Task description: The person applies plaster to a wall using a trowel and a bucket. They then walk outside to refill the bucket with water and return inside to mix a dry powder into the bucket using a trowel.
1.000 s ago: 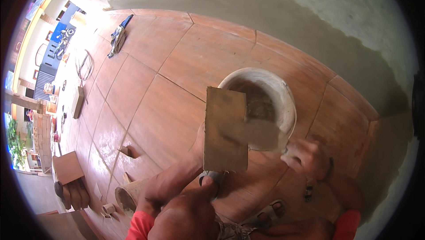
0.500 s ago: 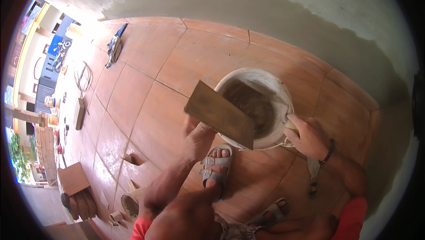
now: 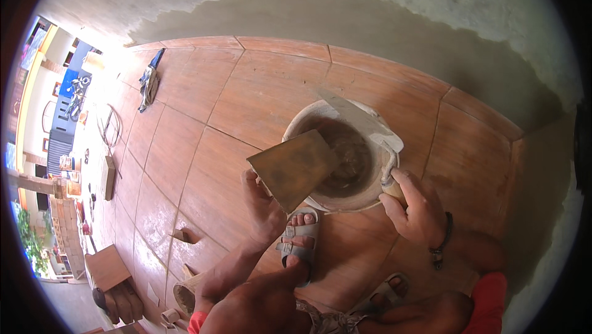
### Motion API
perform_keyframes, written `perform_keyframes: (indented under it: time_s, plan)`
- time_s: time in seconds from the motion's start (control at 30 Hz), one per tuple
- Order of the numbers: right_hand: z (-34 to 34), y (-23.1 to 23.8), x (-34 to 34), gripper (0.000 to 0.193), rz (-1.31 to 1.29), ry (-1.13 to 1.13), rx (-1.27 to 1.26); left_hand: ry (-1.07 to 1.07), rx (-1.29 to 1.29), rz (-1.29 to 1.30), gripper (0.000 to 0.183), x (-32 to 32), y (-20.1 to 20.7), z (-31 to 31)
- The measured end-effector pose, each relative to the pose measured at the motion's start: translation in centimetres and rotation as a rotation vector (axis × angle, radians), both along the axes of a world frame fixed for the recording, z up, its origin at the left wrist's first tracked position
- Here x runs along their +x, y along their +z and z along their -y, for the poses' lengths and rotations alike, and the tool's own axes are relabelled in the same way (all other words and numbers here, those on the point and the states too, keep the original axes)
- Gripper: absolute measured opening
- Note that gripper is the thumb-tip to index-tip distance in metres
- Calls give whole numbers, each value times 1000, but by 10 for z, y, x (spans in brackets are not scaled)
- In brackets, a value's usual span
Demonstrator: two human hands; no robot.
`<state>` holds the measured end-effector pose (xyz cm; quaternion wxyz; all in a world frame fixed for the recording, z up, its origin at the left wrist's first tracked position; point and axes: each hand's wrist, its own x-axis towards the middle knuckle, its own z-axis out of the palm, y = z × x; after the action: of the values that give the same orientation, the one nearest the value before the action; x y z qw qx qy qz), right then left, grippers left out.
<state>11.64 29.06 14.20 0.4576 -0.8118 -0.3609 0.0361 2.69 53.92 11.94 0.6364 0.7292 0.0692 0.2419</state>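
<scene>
My left hand (image 3: 265,212) grips a flat brown rectangular board (image 3: 292,169) by its near left edge. The board leans over the left side of a whitish bucket (image 3: 364,202), and its upper face looks bare with dark stains. Wet grey mortar (image 3: 353,160) lies inside the bucket. In my right hand (image 3: 420,206) is a trowel (image 3: 359,118), fingers closed round its wooden handle. Its long grey blade stretches across the far right part of the bucket, at rim height or above. The blade's underside is hidden.
Beyond the bucket rises a wall (image 3: 394,32) with a darker damp band low down. My sandalled foot (image 3: 300,235) stands near the bucket. A crumpled cloth (image 3: 148,84) lies farther left on the tiles. Lower left are a square board (image 3: 110,267) and a tipped container (image 3: 185,296).
The trowel blade has come up out of the bucket to its rim. The board has turned, showing more of its face, and my right hand has drawn slightly nearer.
</scene>
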Motion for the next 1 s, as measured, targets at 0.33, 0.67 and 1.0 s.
perform_keyframes:
  time_s: [0.33,0.67,1.0]
  plan:
    - [-18,-7,-28,35,-87,178,-277,144,117,-45,72,-1,2,12]
    - [-17,5,0,29,-256,56,-181,147,323,-60,65,-8,26,8]
    - [-3,-24,7,31,-279,78,-491,129,338,96,60,-5,5,15]
